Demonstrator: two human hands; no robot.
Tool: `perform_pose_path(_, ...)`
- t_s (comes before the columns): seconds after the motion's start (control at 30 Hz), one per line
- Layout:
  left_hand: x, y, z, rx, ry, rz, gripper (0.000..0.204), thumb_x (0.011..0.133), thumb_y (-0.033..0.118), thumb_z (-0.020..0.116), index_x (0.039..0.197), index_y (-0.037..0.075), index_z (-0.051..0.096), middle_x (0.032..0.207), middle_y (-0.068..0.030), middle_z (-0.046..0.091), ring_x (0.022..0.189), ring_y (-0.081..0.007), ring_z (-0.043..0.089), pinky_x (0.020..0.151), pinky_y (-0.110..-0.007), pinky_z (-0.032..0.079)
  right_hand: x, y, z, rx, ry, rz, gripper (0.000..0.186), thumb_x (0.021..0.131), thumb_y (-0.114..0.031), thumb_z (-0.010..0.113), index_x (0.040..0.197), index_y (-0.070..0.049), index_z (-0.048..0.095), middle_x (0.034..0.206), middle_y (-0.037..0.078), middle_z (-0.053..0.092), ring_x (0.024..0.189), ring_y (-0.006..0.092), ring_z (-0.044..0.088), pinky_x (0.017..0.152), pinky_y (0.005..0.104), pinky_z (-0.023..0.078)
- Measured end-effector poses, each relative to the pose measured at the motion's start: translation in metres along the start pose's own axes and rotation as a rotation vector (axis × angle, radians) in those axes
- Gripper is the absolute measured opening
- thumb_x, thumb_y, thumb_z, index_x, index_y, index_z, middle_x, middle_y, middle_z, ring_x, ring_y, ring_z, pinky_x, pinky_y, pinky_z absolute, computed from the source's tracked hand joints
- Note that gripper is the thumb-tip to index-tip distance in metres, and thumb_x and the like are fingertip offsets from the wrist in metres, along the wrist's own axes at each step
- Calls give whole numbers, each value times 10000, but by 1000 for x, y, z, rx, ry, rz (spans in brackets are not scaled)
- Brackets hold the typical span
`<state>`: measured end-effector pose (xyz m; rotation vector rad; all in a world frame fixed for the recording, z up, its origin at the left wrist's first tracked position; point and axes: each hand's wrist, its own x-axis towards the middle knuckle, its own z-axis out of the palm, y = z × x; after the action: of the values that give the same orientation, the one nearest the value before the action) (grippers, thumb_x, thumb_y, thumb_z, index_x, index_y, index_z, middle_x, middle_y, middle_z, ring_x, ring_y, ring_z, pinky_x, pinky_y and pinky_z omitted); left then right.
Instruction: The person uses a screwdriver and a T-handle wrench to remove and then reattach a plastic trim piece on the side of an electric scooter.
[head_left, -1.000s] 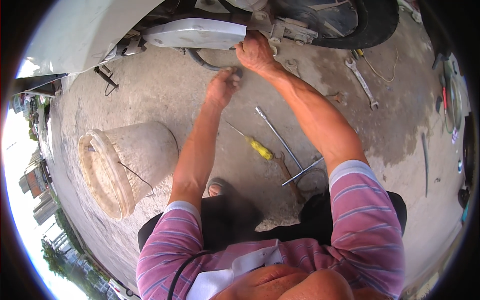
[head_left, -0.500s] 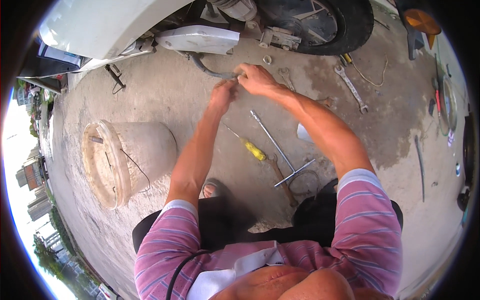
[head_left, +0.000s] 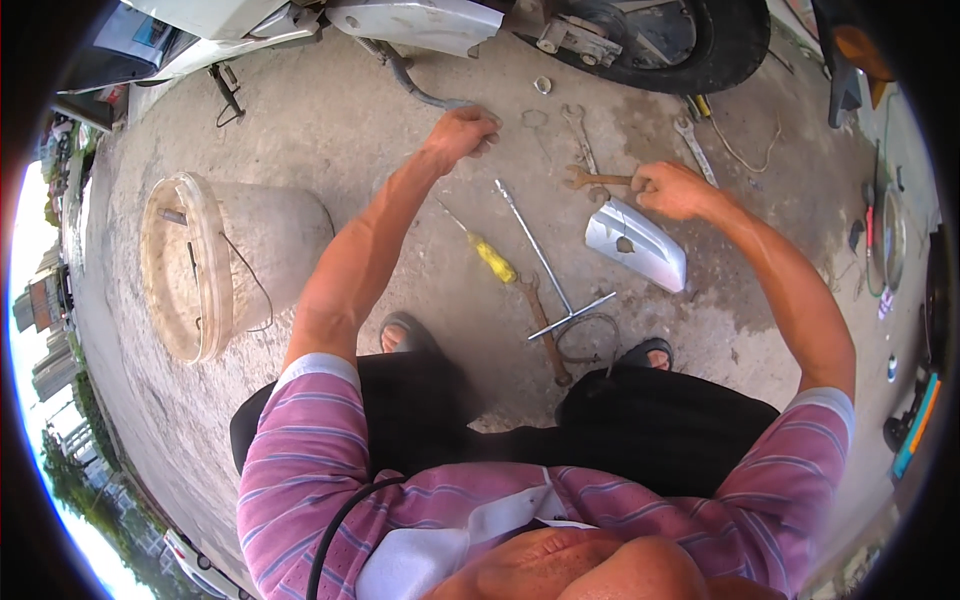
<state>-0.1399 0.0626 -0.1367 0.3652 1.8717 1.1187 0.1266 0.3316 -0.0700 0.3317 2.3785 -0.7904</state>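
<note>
I log gripping: right hand (head_left: 672,190) wrapped round a rust-brown, open-ended metal wrench (head_left: 592,179), upper right; left hand (head_left: 464,132), upper centre, fingers curled, contents unclear; lifting likely needs firm hold.

From here I see a pink shirt (head_left: 620,490) at six o'clock, striped in pale bluish white, with light grey cuffs (head_left: 320,366), over plain black trousers (head_left: 660,420). At nine o'clock the bucket (head_left: 270,240) is off-white, blotched with tan. The wrench (head_left: 600,180) before two o'clock is rust brown; the panel (head_left: 652,258) past it, silver with a dark spot. Near the middle, the screwdriver (head_left: 492,260) has a yellow handle. Toward half past eleven, the bar (head_left: 403,80) is dull grey.
</note>
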Motion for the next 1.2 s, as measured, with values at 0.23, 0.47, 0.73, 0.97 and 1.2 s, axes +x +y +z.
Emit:
perform_pose_path(0.23, 1, 4, 6, 108, -12, 47, 254, 926, 292, 685, 1024, 59, 709, 910, -38, 713, 745, -120, 623, 703, -277, 535, -29, 37, 62, -167, 75, 205, 675, 747, -445, 781, 1261, -40, 615, 1069, 177, 719, 1012, 347, 691, 868, 458, 535)
perform_pose_path(0.47, -10, -14, 53, 95, -84, -4, 267, 922, 283, 684, 1058, 55, 716, 925, -34, 703, 773, -127, 629, 741, -281, 546, -45, 32, 96, -234, 93, 209, 703, 730, -455, 807, 1241, -27, 586, 1258, 234, 615, 1190, 404, 602, 968, 485, 505)
perform_pose_path(0.73, -17, -15, 64, 168, -94, 2, 297, 904, 302, 694, 1074, 60, 722, 939, -30, 700, 790, -134, 634, 757, -287, 545, -36, 41, 90, -74, 35, 250, 624, 721, -369, 845, 1159, -4, 592, 1152, 218, 656, 1084, 370, 646, 904, 441, 516)
perform_pose_path(0.97, -25, -11, 72, 37, -190, 16, 509, 912, 436, 689, 1253, 60, 664, 1174, -62, 681, 1068, -189, 631, 899, -362, 512, -19, 25, 53, 526, 54, -11, 359, 860, -237, 765, 1101, -10, 627, 998, 80, 681, 926, 167, 613, 837, 328, 484)
perform_pose_path(1.2, -22, 22, 39, -674, -312, 219, 556, 960, 433, 675, 1356, 57, 572, 1234, -91, 652, 1165, -238, 623, 928, -407, 505, 3, -28, -43, 331, 384, -281, 405, 907, -343, 734, 1150, -30, 646, 1015, 63, 699, 946, 149, 626, 855, 332, 497)
